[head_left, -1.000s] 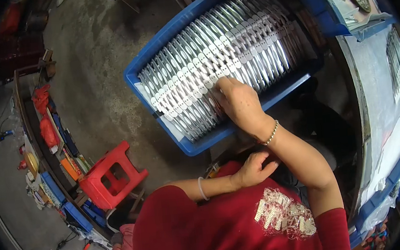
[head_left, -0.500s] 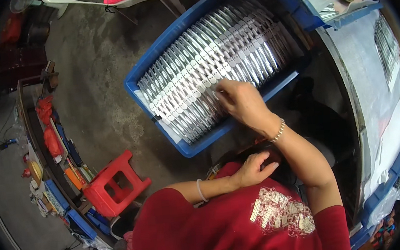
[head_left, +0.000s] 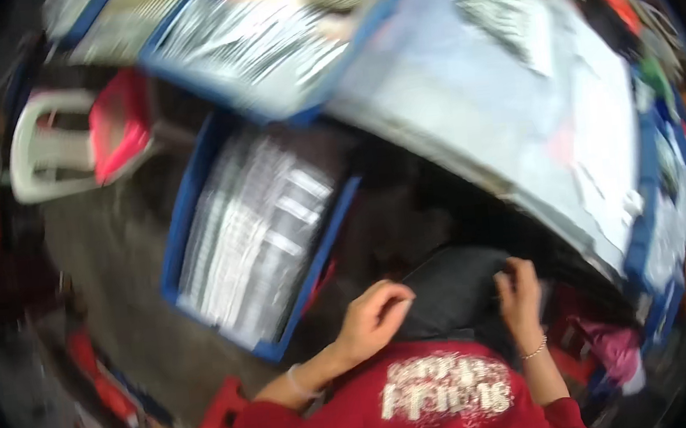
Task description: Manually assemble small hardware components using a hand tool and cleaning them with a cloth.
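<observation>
Grey floor at nine o'clock carries a blue crate (head_left: 193,195) of silver strips (head_left: 254,231), while left hand (head_left: 374,318) and right hand (head_left: 520,292), fingers curled, should pinch the dark cloth (head_left: 449,290) evenly.

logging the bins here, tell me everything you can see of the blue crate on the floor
The blue crate is a rectangular plastic bin with thin upright walls, set at a slant on the grey floor, left of the person's knees. It is packed with rows of silvery-white flat packets standing on edge; motion blur hides their detail. Neither hand touches it: the left hand is by its near corner, over the dark lap, and the right hand is farther off. A second blue tray sits above it on the table.
</observation>
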`<state>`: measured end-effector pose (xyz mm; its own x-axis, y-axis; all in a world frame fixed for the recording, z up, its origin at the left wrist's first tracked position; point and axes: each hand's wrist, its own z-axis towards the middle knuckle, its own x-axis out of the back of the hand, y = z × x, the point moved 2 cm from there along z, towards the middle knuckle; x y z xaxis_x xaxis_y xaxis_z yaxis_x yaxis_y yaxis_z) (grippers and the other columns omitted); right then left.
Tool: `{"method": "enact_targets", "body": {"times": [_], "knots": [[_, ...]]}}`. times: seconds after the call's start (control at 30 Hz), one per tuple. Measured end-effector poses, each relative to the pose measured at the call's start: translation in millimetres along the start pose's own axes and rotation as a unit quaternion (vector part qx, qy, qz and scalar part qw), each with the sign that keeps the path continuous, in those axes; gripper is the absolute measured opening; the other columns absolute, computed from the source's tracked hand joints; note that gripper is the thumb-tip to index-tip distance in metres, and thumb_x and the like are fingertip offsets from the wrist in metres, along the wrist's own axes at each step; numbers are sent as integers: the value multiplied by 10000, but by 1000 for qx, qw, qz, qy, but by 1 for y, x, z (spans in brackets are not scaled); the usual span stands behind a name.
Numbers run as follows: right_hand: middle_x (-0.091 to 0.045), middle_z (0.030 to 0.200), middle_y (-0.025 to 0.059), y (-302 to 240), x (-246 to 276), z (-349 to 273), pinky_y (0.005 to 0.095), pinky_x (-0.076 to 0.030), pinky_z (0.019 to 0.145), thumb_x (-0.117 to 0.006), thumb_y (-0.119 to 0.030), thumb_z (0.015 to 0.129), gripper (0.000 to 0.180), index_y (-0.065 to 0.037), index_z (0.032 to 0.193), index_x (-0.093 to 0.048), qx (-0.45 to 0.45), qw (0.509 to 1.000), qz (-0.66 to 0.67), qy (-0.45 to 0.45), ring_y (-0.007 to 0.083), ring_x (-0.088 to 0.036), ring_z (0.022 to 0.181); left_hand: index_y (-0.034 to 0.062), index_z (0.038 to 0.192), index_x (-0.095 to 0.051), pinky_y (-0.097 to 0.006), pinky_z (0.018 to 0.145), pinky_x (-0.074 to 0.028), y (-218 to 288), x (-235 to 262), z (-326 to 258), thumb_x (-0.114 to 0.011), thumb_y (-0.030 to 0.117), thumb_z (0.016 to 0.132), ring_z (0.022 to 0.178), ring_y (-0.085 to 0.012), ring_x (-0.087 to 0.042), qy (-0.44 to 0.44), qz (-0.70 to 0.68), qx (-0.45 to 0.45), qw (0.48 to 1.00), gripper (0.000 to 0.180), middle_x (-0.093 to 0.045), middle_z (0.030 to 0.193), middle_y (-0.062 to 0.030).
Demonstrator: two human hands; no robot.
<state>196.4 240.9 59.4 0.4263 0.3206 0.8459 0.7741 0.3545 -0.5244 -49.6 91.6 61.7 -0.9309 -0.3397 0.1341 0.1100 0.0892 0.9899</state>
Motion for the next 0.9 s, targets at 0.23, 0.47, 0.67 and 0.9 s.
{"method": "enact_targets", "body": {"times": [0.23, 0.47, 0.67, 0.9], "knots": [[-536, 1086, 249, 43, -20, -64, 455, -481, 802, -697, -118, 811, 468, 32, 1190, -466, -77, 994, 65, -36, 428, -569, 956, -7, 976, -626, -261, 663, -486, 100, -22, 98, -617, -70, 824, 774, -203, -621, -46, 72, -135, 987, 165, -616, 906, -121], [-620, 820, 208, 72, -20, -52, 456, -493, 625, -650, -69, 842, 296, -14, 1074, -475, -85, 983, 161, 9, 430, -624, 741, 6, 1048, -597, -393, 734, -485, 143, -76, 297, -598, -49, 789, 875, -324, -611, 27, 294, -372, 880, 264, -609, 976, -166], [-611, 729, 167, 76, -23, -43, 414, -490, 582, -678, -115, 810, 261, -27, 982, -503, -97, 976, 194, 24, 364, -637, 662, 94, 992, -595, -418, 832, -425, 112, -84, 429, -524, 54, 823, 934, -259, -612, 63, 564, -411, 714, 188, -623, 939, -70], [-636, 760, 195, 76, -20, -38, 475, -496, 613, -680, -175, 809, 262, -51, 966, -511, -117, 971, 206, -3, 409, -638, 704, 115, 883, -601, -426, 847, -423, 96, -92, 462, -555, 91, 809, 860, -230, -648, 4, 641, -449, 623, 91, -653, 833, -59]]}}
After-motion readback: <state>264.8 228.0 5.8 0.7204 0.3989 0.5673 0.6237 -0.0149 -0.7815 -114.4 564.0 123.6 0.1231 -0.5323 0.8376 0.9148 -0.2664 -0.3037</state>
